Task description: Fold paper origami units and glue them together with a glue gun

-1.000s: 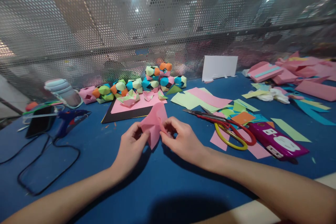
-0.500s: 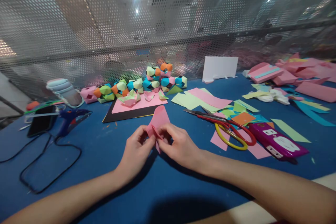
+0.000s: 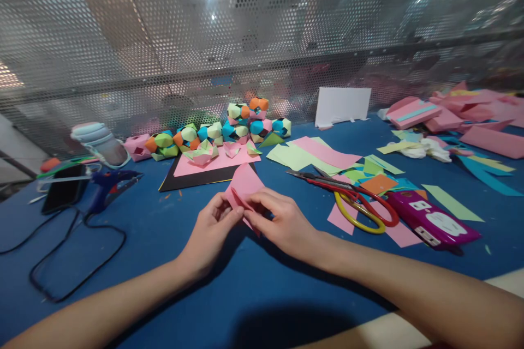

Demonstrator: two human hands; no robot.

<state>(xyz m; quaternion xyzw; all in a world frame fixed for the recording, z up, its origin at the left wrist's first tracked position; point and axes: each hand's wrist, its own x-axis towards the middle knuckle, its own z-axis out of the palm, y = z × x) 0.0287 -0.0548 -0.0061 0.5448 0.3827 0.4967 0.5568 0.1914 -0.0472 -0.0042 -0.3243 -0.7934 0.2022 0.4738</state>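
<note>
A partly folded piece of pink paper (image 3: 244, 181) is held between both hands above the blue table (image 3: 172, 245). My left hand (image 3: 215, 224) pinches its left side, thumb in front and fingers behind. On the other side, my right hand (image 3: 282, 221) grips the paper with thumb and fingers. A fold stands up between the two thumbs, and the paper's lower tip pokes out below them. Just behind lies a pink sheet (image 3: 184, 168) on a black board (image 3: 167, 180), with a small folded paper boat (image 3: 202, 154) on it.
Multicoloured folded paper balls (image 3: 235, 131) line the back by a perforated metal screen (image 3: 164, 49). Scissors (image 3: 360, 212), a purple pencil case (image 3: 434, 223) and paper scraps (image 3: 380, 182) lie right. A glue gun (image 3: 106, 188), phone (image 3: 63, 191) and bottle (image 3: 100, 142) stand left.
The pink paper has tilted and spread slightly between my fingers, its top edge now wider and its lower tip shifted right. Both hands keep their hold in nearly the same place.
</note>
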